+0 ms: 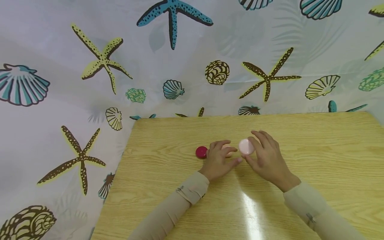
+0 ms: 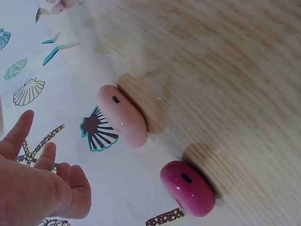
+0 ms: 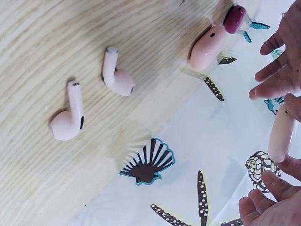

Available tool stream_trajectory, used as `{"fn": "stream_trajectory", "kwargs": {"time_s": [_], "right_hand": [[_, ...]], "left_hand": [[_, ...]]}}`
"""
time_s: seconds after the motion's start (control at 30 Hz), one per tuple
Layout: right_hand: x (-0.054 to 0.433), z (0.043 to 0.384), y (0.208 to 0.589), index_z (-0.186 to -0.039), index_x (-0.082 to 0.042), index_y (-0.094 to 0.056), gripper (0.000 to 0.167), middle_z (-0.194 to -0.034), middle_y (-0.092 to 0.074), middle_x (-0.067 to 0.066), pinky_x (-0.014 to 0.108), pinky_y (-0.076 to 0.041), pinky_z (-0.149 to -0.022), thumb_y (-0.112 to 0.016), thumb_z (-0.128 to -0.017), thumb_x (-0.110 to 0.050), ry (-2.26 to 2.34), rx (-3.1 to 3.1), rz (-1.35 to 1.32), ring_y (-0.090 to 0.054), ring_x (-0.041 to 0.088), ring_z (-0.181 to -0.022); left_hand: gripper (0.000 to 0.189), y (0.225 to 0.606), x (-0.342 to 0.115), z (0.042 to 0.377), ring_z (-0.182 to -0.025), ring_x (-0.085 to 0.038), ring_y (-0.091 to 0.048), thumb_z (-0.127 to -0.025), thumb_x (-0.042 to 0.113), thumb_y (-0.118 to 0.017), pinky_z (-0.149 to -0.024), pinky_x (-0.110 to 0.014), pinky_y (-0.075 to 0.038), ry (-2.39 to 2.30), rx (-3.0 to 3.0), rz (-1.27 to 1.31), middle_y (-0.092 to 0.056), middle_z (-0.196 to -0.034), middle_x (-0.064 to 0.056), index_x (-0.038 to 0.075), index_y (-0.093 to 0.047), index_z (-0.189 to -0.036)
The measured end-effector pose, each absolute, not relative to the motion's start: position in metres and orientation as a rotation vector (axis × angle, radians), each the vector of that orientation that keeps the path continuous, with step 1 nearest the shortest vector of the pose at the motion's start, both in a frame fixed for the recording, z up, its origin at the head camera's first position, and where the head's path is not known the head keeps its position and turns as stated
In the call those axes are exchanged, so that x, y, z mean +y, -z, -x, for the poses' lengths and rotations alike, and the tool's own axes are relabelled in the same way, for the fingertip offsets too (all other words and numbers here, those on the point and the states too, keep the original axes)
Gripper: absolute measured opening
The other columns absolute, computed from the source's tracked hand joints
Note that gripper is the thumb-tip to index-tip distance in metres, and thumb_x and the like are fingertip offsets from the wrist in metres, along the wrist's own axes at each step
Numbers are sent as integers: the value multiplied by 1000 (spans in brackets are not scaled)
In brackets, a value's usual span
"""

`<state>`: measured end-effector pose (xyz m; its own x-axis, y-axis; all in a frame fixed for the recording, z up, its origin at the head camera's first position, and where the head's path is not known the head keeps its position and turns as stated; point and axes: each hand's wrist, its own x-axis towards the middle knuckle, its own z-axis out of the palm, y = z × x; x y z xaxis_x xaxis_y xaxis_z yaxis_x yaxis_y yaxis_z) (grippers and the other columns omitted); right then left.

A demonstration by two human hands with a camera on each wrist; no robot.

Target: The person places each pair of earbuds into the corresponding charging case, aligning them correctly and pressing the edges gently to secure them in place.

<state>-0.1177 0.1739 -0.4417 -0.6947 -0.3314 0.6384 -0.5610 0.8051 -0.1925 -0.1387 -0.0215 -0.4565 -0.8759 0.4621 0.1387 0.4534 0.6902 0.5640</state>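
Note:
My right hand (image 1: 268, 160) pinches a pale pink earbud case (image 1: 246, 147) between thumb and fingers, lifted above the table; the case also shows in the right wrist view (image 3: 282, 134). To its left, my left hand (image 1: 219, 160) is held with fingers spread and loosely bent, gripping nothing. Below that hand, partly covered by it in the head view, a second pink earbud case (image 2: 123, 116) sits on the table. Beside this one is a magenta case (image 2: 188, 188). Two pale pink earbuds (image 3: 118, 77) (image 3: 68, 117) lie apart on the wood in the right wrist view.
The light wooden table (image 1: 156, 140) ends at a back edge against a white cloth (image 1: 192, 63) printed with shells and starfish. A bright light reflection (image 1: 251, 213) falls on the tabletop between the forearms.

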Motion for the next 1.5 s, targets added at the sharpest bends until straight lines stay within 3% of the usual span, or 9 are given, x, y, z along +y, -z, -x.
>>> {"fn": "stream_trajectory", "kwargs": {"time_s": [0.1, 0.2, 0.43, 0.53, 0.67, 0.83, 1.13, 1.33, 1.5], "right_hand": [[170, 114, 439, -112, 7, -58, 52, -122, -56, 31, 66, -44, -81, -56, -94, -42, -498, -2348, -688, -50, 52, -114], [165, 110, 436, -111, 7, -59, 65, -121, -56, 30, 66, -45, -80, -36, -97, -51, -506, -2306, -707, -51, 52, -113], [158, 102, 434, -112, 7, -59, 60, -122, -56, 29, 66, -44, -82, -38, -98, -48, -526, -2262, -744, -51, 51, -114], [157, 100, 434, -113, 6, -59, 53, -124, -56, 27, 65, -44, -82, -46, -97, -43, -540, -2267, -757, -50, 49, -116], [157, 98, 434, -113, 6, -59, 53, -125, -55, 26, 63, -44, -83, -45, -97, -43, -545, -2268, -758, -49, 46, -117], [156, 95, 434, -111, 6, -59, 60, -124, -56, 26, 62, -44, -86, -35, -97, -47, -556, -2274, -739, -49, 46, -117], [155, 93, 437, -110, 6, -58, 59, -124, -56, 27, 60, -42, -90, -36, -98, -47, -559, -2275, -736, -48, 46, -118], [153, 93, 436, -109, 6, -59, 58, -124, -56, 27, 60, -43, -89, -35, -98, -46, -535, -2274, -739, -48, 47, -118], [153, 93, 437, -110, 6, -58, 52, -125, -55, 27, 60, -43, -91, -42, -98, -41, -540, -2284, -744, -48, 46, -119]], "left_hand": [[41, 452, -23, 139, -131, -28, -39, -90, 46, -61, -102, -49, -38, -1034, 2874, -802, -50, -141, -6, 17, -67, -118], [39, 447, -25, 137, -130, -29, -40, -90, 42, -63, -103, -50, -37, -1113, 2845, -809, -51, -140, -7, 15, -67, -118], [39, 442, -26, 133, -131, -29, -40, -89, 36, -67, -105, -49, -36, -1236, 2786, -842, -53, -139, -7, 11, -67, -118], [37, 442, -26, 132, -131, -28, -41, -89, 35, -67, -105, -47, -37, -1262, 2778, -854, -53, -138, -6, 12, -67, -117], [34, 442, -25, 131, -131, -28, -41, -87, 31, -70, -105, -45, -37, -1334, 2741, -850, -53, -137, -7, 12, -68, -115], [32, 442, -25, 130, -129, -27, -42, -86, 29, -71, -103, -42, -40, -1393, 2695, -861, -54, -136, -6, 11, -68, -113], [29, 442, -24, 130, -128, -28, -41, -85, 23, -73, -91, -34, -54, -1475, 2611, -882, -53, -135, -9, 7, -69, -109], [25, 442, -24, 130, -127, -27, -42, -85, 21, -73, -90, -36, -55, -1540, 2555, -866, -53, -134, -9, 5, -70, -104], [23, 440, -23, 129, -126, -27, -42, -86, 20, -72, -91, -37, -55, -1570, 2523, -862, -53, -134, -10, 3, -70, -101]]}}
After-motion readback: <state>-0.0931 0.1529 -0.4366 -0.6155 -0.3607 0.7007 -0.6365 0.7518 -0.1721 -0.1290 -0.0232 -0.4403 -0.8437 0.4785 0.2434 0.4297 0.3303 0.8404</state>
